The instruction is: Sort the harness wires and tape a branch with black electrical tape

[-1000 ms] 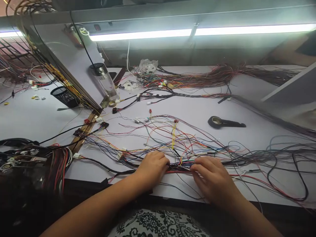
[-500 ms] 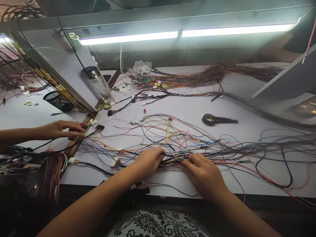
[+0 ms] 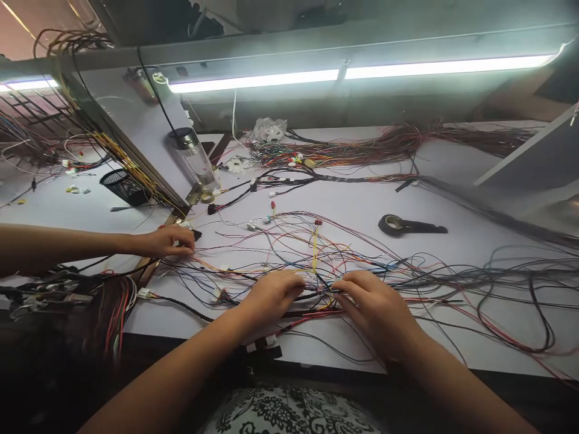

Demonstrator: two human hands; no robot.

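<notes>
Thin wires of many colours make up a wire bundle (image 3: 312,295) across the near part of the white table. My left hand (image 3: 271,295) is closed on wires of the bundle, thumb and forefinger pinched together. Just to its right, my right hand (image 3: 375,304) pinches the same bundle between thumb and fingers; its fingertips partly hide the wires there. A yellow wire (image 3: 315,250) with a small red connector (image 3: 318,222) at its far end rises between my hands. White connectors (image 3: 220,294) lie to the left of my left hand.
A co-worker's hand (image 3: 169,242) reaches in from the left over wires. A roll of black tape (image 3: 391,225) lies right of centre. Behind are a taped harness (image 3: 335,178), more loose wires (image 3: 389,144) and a clear bottle (image 3: 199,166). A metal-edged divider (image 3: 136,138) stands left.
The co-worker's hand has moved right, further over the wires. My right hand has shifted slightly left along the bundle, its fingertips now covering the yellow-wrapped spot. The view has swung a little left.
</notes>
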